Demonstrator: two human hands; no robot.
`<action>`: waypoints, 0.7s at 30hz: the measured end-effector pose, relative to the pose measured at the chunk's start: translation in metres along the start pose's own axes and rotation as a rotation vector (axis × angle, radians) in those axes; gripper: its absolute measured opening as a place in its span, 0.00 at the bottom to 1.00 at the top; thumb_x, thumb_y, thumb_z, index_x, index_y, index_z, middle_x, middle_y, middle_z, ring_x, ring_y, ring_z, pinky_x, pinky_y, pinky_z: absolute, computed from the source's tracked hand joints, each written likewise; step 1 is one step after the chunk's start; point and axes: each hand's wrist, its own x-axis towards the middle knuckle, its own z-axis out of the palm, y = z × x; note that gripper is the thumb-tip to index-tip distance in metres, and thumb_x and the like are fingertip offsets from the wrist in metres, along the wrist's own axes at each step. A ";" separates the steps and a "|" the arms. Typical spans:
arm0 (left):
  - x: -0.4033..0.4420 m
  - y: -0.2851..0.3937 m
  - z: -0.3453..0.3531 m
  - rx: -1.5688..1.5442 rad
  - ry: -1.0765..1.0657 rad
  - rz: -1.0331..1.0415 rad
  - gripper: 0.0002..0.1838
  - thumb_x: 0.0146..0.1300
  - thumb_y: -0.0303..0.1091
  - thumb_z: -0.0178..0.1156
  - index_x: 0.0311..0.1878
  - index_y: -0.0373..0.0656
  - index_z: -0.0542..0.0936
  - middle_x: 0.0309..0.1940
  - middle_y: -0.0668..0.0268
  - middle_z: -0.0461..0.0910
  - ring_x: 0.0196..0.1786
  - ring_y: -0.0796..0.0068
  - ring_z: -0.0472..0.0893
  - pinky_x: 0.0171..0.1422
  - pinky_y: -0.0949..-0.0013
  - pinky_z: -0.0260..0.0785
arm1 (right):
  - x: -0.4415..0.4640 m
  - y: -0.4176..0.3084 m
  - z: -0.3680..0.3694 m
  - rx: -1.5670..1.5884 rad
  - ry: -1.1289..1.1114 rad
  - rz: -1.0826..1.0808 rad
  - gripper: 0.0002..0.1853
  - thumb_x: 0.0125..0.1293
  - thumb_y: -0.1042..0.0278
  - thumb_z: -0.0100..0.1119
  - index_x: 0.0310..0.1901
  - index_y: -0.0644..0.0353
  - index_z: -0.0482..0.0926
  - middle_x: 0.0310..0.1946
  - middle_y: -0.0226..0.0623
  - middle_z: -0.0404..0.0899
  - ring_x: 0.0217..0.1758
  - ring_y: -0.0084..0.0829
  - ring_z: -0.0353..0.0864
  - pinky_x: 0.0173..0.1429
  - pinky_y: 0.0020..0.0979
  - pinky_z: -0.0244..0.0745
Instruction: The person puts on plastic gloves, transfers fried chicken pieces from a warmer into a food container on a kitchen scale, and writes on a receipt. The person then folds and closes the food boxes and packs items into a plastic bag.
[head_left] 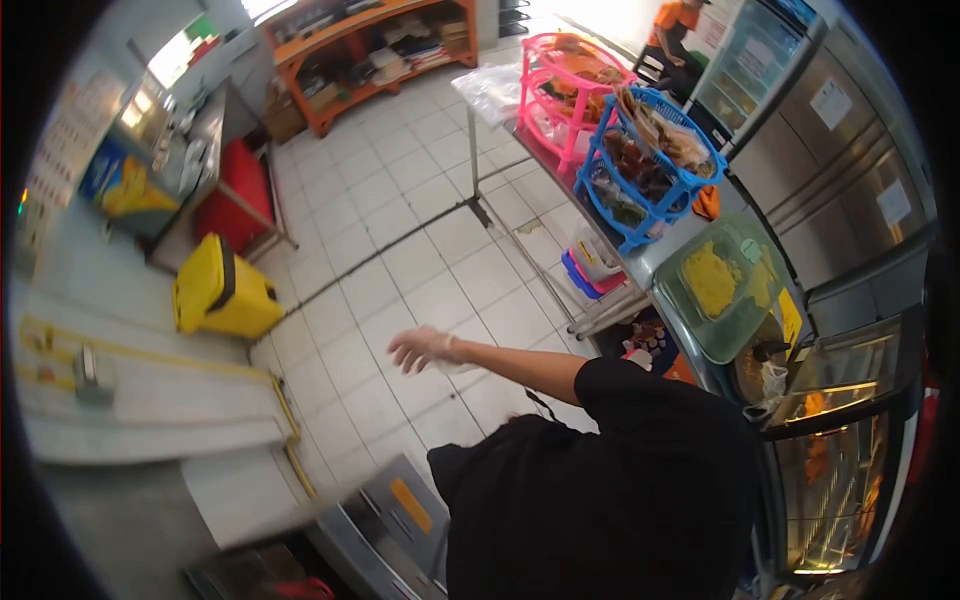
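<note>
My right hand (424,349), in a thin clear plastic glove, is held out to the left over the tiled floor. Its fingers are a little apart and nothing is in them. The bare forearm comes out of a black short sleeve (635,400). My left hand does not show; only the black shirt fills the lower middle. Off to the right of the arm, a steel table carries a large green translucent container (715,345) with shredded yellow food (712,280) in it. The hand touches none of these.
Tiered pink baskets (575,65) and blue baskets (650,165) of food stand on the steel table. A glass display warmer (830,480) is at lower right. A yellow bin (225,290) stands left, an orange shelf (370,60) behind. A person in orange (675,30) sits at the back.
</note>
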 end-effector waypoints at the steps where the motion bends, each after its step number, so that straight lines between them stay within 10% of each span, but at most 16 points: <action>1: 0.030 0.039 0.031 -0.011 -0.048 0.041 0.18 0.69 0.48 0.60 0.49 0.42 0.78 0.35 0.63 0.82 0.38 0.71 0.80 0.45 0.65 0.76 | 0.023 -0.021 -0.010 0.033 -0.067 -0.043 0.24 0.73 0.45 0.52 0.56 0.58 0.79 0.45 0.43 0.84 0.46 0.37 0.85 0.49 0.39 0.79; 9: 0.280 0.344 0.234 -0.476 -0.697 0.378 0.16 0.72 0.50 0.56 0.40 0.46 0.79 0.32 0.65 0.81 0.35 0.73 0.79 0.45 0.68 0.74 | 0.100 -0.226 -0.159 0.416 -0.389 -0.420 0.44 0.72 0.25 0.36 0.76 0.52 0.60 0.71 0.47 0.69 0.71 0.48 0.70 0.70 0.51 0.66; 14: 0.412 0.572 0.613 -0.067 -0.695 0.461 0.19 0.76 0.47 0.54 0.56 0.41 0.77 0.45 0.67 0.78 0.44 0.74 0.75 0.47 0.69 0.69 | 0.083 -0.383 -0.270 0.828 -0.236 -0.844 0.52 0.67 0.17 0.33 0.81 0.48 0.48 0.80 0.56 0.45 0.82 0.62 0.46 0.77 0.67 0.50; 21: 0.141 0.939 0.942 -0.093 -1.741 1.235 0.15 0.77 0.39 0.56 0.57 0.39 0.76 0.51 0.60 0.79 0.60 0.69 0.77 0.61 0.62 0.72 | 0.120 -0.511 -0.423 0.716 0.098 -1.314 0.55 0.64 0.15 0.36 0.82 0.47 0.45 0.81 0.58 0.43 0.81 0.65 0.44 0.76 0.66 0.55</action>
